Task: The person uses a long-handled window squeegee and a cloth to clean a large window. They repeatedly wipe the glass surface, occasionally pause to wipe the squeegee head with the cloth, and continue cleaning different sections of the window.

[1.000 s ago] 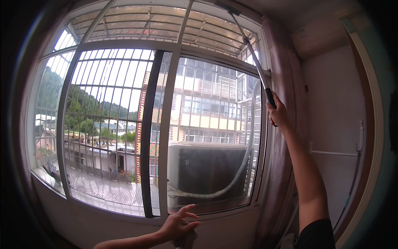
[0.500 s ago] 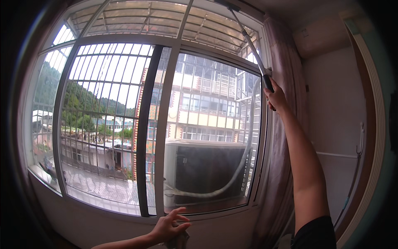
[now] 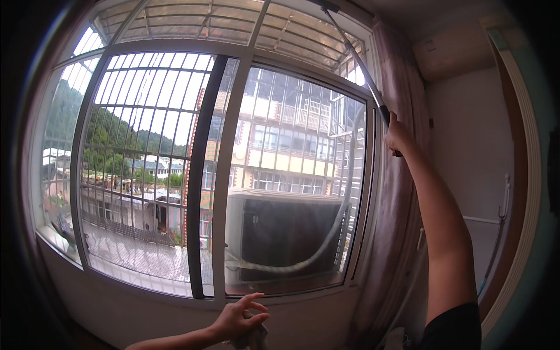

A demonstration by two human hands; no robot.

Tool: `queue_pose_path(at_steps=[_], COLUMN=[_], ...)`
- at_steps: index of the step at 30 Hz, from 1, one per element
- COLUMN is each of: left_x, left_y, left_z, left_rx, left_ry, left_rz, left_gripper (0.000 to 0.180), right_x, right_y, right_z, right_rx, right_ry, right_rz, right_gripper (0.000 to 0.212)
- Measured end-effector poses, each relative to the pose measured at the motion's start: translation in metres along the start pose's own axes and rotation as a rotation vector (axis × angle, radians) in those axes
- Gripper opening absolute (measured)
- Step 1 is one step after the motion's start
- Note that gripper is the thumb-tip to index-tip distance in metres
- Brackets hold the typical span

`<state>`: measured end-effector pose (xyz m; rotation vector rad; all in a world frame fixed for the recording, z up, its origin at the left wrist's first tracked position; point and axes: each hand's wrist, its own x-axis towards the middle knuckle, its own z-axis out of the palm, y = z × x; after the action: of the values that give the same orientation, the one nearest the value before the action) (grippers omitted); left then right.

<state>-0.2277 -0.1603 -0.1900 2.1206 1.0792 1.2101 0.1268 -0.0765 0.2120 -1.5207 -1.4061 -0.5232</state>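
High on the right, my right hand (image 3: 399, 137) is closed around the dark grip of a long-handled window squeegee (image 3: 363, 67). Its thin grey pole slants up and left, and the dark head reaches the top of the window (image 3: 239, 116), partly cut off by the upper edge. Low in the middle, my left hand (image 3: 238, 319) has its index finger stretched out and the thumb below it. A pale greyish thing (image 3: 256, 338) shows under that palm, apparently held; its kind is hard to make out.
A pinkish curtain (image 3: 402, 76) hangs right of the window, close to my right forearm. Outside the glass are metal bars (image 3: 137, 137) and a large boxy unit with a pale hose (image 3: 291, 233). A wall rail with a hook (image 3: 501, 216) is farther right.
My right hand and the squeegee have shifted right, its head also moving right along the window top. The window sits slightly higher in view. My left hand keeps nearly the same pose.
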Motion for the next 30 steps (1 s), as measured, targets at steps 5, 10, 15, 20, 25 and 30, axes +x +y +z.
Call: queue_pose_path(at_steps=[5, 10, 15, 20, 25, 30], left_x=[0.004, 0.018, 0.033, 0.04, 0.042, 0.04], left_y=[0.006, 0.016, 0.031, 0.053, 0.071, 0.08], left_z=[0.015, 0.052, 0.094, 0.127, 0.148, 0.162], left_rx=[-0.001, -0.122, -0.126, -0.172, -0.216, -0.217], left_ry=[-0.054, -0.136, -0.212, -0.275, -0.308, -0.316], left_rz=[-0.012, 0.014, 0.084, 0.143, 0.144, 0.17], left_gripper=[0.061, 0.059, 0.058, 0.058, 0.058, 0.055], right_x=[-0.039, -0.089, -0.134, -0.19, -0.24, -0.286], right_y=[0.046, 0.092, 0.138, 0.18, 0.22, 0.239], right_z=[0.0, -0.006, -0.01, -0.016, -0.027, -0.044], right_rx=[-0.024, 0.049, 0.048, 0.056, -0.097, -0.159], right_ry=[-0.102, -0.165, -0.195, -0.229, -0.291, -0.275], right_rz=[0.076, 0.079, 0.085, 0.037, 0.03, -0.139], right_gripper=[0.077, 0.077, 0.079, 0.079, 0.082, 0.077])
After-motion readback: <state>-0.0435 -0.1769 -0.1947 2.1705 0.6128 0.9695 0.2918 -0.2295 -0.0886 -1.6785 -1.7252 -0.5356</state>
